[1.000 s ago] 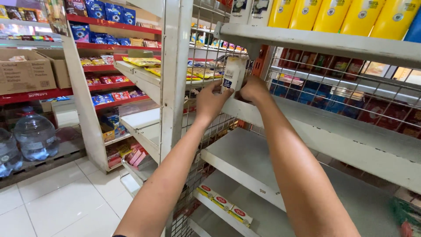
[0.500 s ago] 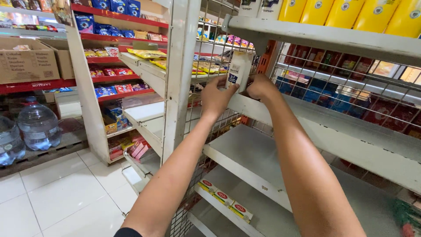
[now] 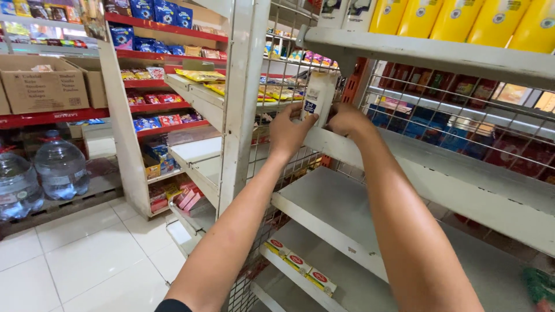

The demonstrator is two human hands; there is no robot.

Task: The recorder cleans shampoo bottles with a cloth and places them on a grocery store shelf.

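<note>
A tall white carton [image 3: 319, 97] with a blue mark stands upright at the left end of a grey metal shelf [image 3: 439, 173]. My left hand [image 3: 289, 132] grips its lower left side. On its right side rests my right hand [image 3: 347, 120], fingers wrapped behind it. Both arms reach up and forward from the bottom of the view. Above the carton runs another grey shelf [image 3: 428, 55] with yellow packs [image 3: 462, 20].
Small red-and-yellow boxes [image 3: 298, 264] lie on the bottom shelf. A white upright post [image 3: 243, 98] stands left of my arms. Water jugs [image 3: 60, 167] and a cardboard box [image 3: 43, 86] sit at left, over a white tiled floor [image 3: 92, 260]. Wire mesh backs the shelves.
The view has shifted slightly; both hands stay on the carton at the shelf's left end, with the carton a little more upright.
</note>
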